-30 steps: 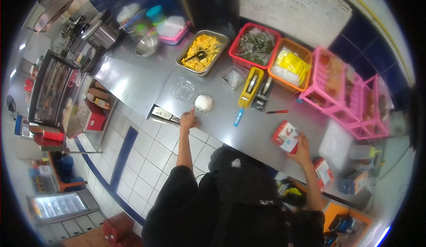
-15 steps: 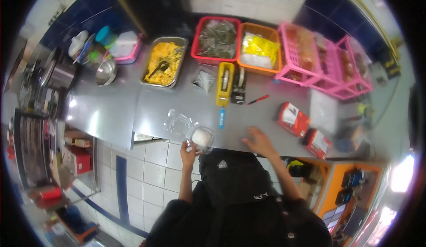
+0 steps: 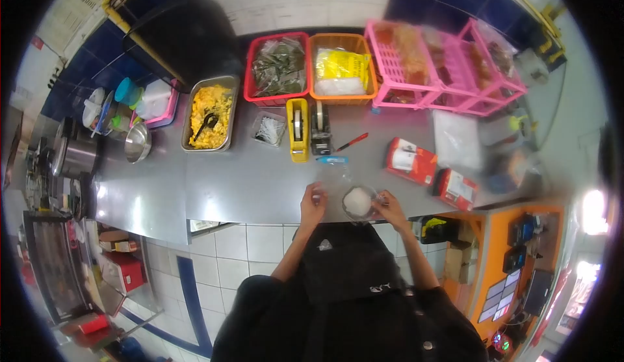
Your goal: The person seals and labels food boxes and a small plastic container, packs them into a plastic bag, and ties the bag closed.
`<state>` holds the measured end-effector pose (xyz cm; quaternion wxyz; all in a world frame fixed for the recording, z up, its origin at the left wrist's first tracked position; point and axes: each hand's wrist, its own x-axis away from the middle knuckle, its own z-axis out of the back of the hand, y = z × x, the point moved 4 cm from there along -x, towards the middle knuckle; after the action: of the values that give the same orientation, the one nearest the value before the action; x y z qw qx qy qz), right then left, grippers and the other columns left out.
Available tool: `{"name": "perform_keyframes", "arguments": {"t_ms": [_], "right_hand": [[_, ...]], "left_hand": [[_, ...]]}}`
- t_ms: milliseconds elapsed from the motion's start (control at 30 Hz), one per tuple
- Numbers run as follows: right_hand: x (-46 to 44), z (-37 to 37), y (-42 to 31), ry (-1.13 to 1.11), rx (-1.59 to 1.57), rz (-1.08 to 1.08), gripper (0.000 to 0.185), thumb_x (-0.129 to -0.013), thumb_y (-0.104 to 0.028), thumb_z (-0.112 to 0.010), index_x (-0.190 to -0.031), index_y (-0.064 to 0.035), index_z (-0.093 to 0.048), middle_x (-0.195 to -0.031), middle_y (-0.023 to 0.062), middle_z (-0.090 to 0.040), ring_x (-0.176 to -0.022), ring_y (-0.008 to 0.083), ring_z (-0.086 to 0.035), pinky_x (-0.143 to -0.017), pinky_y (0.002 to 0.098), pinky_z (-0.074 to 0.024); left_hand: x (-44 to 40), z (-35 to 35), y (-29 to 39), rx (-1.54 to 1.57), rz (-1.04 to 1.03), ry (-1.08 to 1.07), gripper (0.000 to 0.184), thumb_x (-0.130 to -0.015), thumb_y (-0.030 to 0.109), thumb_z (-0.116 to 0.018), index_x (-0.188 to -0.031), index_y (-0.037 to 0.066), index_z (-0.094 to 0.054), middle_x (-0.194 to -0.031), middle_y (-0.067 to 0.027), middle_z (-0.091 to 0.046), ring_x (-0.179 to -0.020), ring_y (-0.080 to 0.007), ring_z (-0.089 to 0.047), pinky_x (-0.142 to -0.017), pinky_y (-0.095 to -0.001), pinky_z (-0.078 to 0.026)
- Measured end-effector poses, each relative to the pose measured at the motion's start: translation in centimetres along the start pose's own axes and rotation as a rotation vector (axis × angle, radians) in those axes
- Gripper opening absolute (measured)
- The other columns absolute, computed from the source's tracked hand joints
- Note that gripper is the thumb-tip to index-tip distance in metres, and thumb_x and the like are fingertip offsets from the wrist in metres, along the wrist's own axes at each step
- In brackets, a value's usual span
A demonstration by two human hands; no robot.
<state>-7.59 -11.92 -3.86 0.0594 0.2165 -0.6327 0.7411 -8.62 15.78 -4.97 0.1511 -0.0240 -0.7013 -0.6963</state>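
A round white item (image 3: pixel 357 201) sits in a clear plastic container (image 3: pixel 359 217) at the front edge of the steel counter. My right hand (image 3: pixel 390 209) pinches the container's right rim. On the left, my left hand (image 3: pixel 314 203) has its fingers curled at the clear lid side (image 3: pixel 335 177), which is faint and blurred; its exact hold is hard to see. Just behind lies a light-blue tube-like object (image 3: pixel 332 159), below the yellow tape dispenser (image 3: pixel 298 131) and the black one (image 3: pixel 320 131).
Behind stand a metal tray of yellow food (image 3: pixel 186 142), a red basket (image 3: pixel 276 99), an orange basket (image 3: pixel 343 100) and pink baskets (image 3: pixel 416 95). Two red boxes (image 3: pixel 411 160) (image 3: pixel 455 189) and a red pen (image 3: pixel 352 142) lie at right. A steel bowl (image 3: pixel 137 143) is at left.
The container with the white item has moved right along the counter. My right hand has left the red box and taken the container's rim. The light-blue object has turned sideways.
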Motion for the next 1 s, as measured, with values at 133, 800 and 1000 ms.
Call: {"name": "perform_keyframes", "arguments": {"t_ms": [133,800,1000], "right_hand": [[0.9,0.7,2.7,0.048,-0.390,-0.193,0.020,-0.092,-0.007,-0.064,-0.108,-0.0004,-0.054,-0.097,0.0139,-0.063,-0.080,0.0254,-0.069,-0.071,0.0369,-0.0611],[-1.6,1.7,2.0,0.204,-0.282,0.054,0.026,-0.095,-0.009,-0.062,-0.116,-0.0037,-0.048,-0.094,0.0111,-0.060,-0.080,0.0173,-0.064,-0.069,0.0303,-0.0588],[-1.0,0.6,3.2,0.202,-0.593,-0.049,0.037,-0.092,-0.009,-0.067,-0.120,-0.0009,-0.045,-0.100,0.0142,-0.059,-0.088,0.0186,-0.064,-0.074,0.0328,-0.0602]], "left_hand": [[0.5,-5.3,7.7,-0.351,-0.332,-0.083,0.036,-0.085,0.005,-0.066,-0.119,0.011,-0.057,-0.107,-0.0094,-0.065,-0.080,-0.0220,-0.065,-0.064,-0.0327,-0.054],[-0.6,-11.1,3.9,-0.569,-0.307,0.042,0.042,-0.078,0.010,-0.071,-0.115,0.008,-0.053,-0.118,-0.0161,-0.057,-0.108,-0.0366,-0.058,-0.090,-0.0423,-0.049],[-0.6,-9.7,1.6,-0.234,0.093,0.054,0.063,-0.078,0.016,-0.079,-0.131,0.008,-0.047,-0.111,-0.0141,-0.061,-0.095,-0.0236,-0.064,-0.081,-0.0348,-0.053]]}}
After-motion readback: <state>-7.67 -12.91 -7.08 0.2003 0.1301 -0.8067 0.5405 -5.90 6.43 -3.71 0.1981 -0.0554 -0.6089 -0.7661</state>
